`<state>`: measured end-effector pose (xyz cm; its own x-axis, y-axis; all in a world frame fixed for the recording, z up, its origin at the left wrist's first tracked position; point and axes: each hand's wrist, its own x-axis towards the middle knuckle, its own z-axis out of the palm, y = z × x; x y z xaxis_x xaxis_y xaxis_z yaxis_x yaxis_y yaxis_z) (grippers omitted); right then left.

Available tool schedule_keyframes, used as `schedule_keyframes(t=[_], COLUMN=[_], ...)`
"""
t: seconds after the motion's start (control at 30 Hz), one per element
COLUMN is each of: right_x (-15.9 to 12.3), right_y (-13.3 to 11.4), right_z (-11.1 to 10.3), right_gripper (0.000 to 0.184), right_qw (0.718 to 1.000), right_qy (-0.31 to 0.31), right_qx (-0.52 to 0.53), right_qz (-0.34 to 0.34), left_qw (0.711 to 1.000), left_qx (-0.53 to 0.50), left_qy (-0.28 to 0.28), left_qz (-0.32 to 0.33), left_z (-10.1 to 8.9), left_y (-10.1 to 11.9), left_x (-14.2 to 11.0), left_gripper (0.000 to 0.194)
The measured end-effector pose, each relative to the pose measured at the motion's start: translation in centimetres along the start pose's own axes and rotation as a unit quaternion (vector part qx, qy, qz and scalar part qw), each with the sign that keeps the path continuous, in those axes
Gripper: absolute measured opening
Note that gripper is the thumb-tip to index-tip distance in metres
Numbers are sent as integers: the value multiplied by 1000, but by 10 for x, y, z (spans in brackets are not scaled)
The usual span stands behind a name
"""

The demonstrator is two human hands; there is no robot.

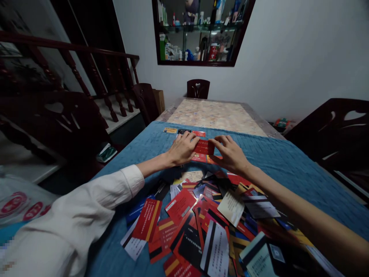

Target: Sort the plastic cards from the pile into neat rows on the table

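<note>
A red plastic card [204,146] is held between my two hands above the blue cloth. My left hand [183,148] grips its left end with the fingers bent over it. At the other end, my right hand [229,152] pinches the card between thumb and fingers. Under and just behind the hands lie more cards, among them a yellow card [170,130] and a red card [198,134] in a row; a black one between them is partly covered by my left hand. Nearer to me spreads a loose heap of cards [181,206], overlapping at all angles, partly beneath my right forearm.
The blue cloth [288,165] covers the near part of a long table with a patterned top [213,111]. Dark wooden chairs stand around it, one at the far end [198,88]. A white plastic bag [23,200] is at the left.
</note>
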<state>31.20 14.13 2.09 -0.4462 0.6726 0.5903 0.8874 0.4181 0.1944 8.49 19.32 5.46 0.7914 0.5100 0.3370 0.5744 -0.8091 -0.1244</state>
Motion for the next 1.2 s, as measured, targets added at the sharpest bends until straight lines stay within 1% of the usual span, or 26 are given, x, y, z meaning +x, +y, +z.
schedule_keyframes(t=[0.1,0.27,0.33,0.43,0.53,0.6,0.77,0.93,1.1,1.2], right_x=[10,30,39,50,59,65,76,86,89,89], right_y=[15,40,48,60,70,76,94,111,119,120], right_z=[10,27,35,45,56,63,83,105,121,130], right_gripper=[41,42,42,35,27,24,27,28,21,22], right_qw=[999,994,991,985,979,976,970,968,966,963], right_qy=[-32,-101,-127,-162,-192,-209,-233,-238,-241,-246], right_qx=[-3,-15,-17,-12,-1,4,17,36,65,74], right_qz=[15,35,49,61,62,61,64,66,67,79], left_qw=[1000,999,998,997,995,995,994,991,985,983], left_qx=[13,27,26,27,29,27,14,23,10,-8], left_qy=[-15,-46,-57,-72,-93,-100,-107,-126,-150,-158], left_qz=[4,6,5,7,2,-4,-28,-51,-82,-89], left_z=[6,22,29,38,49,56,69,82,94,98], left_y=[-11,-31,-39,-51,-61,-67,-77,-85,-90,-90], left_x=[15,45,57,74,89,98,116,133,142,144], left_gripper=[40,38,33,26,24,24,24,28,32,31])
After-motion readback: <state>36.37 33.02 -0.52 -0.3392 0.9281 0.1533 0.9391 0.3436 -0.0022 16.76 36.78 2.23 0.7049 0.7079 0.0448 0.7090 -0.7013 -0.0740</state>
